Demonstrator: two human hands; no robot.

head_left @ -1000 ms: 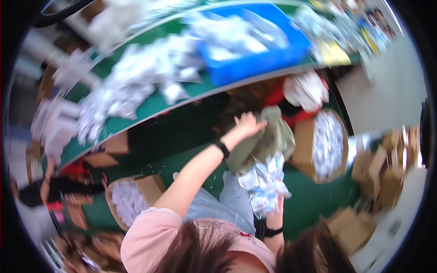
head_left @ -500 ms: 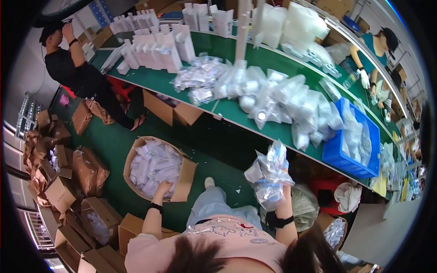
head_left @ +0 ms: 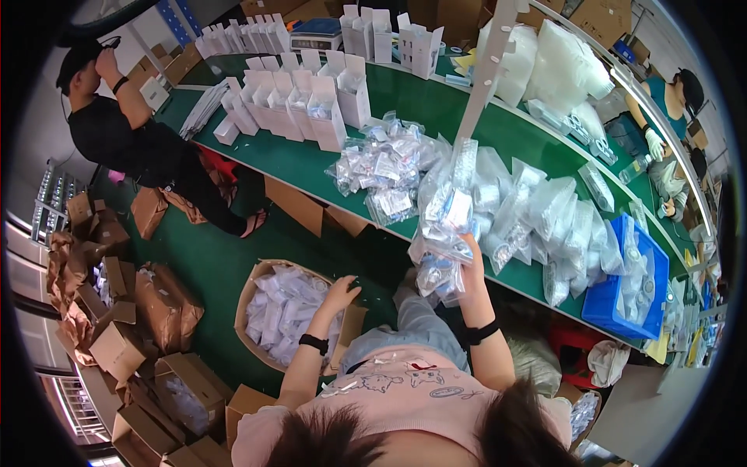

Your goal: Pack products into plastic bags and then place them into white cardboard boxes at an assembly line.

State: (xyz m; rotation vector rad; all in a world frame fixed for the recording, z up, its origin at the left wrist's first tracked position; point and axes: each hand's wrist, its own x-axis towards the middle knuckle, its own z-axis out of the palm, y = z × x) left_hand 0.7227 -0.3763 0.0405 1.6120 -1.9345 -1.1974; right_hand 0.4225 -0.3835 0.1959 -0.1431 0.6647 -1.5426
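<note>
The right hand [head_left: 471, 268] clasps a bunch of packets [head_left: 442, 261] from their right side, fingers pressed against the clear plastic; the bunch rises from the grip by the near edge of the table [head_left: 420, 101]. Left of the grip, the left hand [head_left: 339, 294] has fingers loosely spread near a carton [head_left: 355, 331] of pouches [head_left: 282, 303]; I cannot tell whether they touch. The bin [head_left: 611, 307] is right of the grip

The held packets [head_left: 440, 268] are wrapped in glossy, crinkled plastic. The surface [head_left: 405, 95] is smoothly finished; smooth plastic is shown by the bin [head_left: 613, 313] at the front edge, matt card by boxes [head_left: 420, 50] along the rear edge.
</note>
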